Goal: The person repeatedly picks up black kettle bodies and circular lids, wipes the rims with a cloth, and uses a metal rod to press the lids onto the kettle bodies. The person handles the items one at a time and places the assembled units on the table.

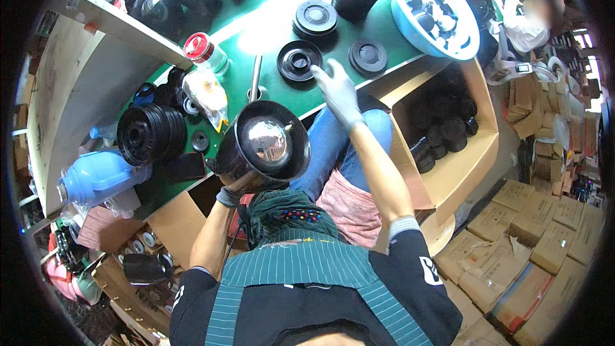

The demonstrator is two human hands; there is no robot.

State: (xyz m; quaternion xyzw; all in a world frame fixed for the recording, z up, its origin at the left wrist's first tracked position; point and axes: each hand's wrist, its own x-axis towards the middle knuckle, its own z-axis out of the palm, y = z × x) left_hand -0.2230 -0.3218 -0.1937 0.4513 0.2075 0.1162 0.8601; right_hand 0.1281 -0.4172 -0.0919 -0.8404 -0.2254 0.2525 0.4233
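Note:
A glossy black bowl-shaped shell (268, 147) is tilted over my lap, its shiny hollow facing up. My left hand (229, 196), gloved in grey, grips it from the lower left; most of its fingers are hidden. At the bench's near edge, my right hand (339, 93) in a pale grey glove is open, thumb and fingers apart. Its fingertips reach the rim of a black round disc with a raised central ring (298, 61); whether they touch I cannot tell. A metal rod (255, 77) stands just beyond the shell.
Black lids are stacked (316, 18) on the green bench (253, 35), beside a single lid (368, 57). A blue basin (410, 35) holds white and black parts. An open carton (483, 112) of black pieces stands right. Left are a red-capped jar (206, 51), black ribbed discs (142, 133) and a blue jug (102, 176).

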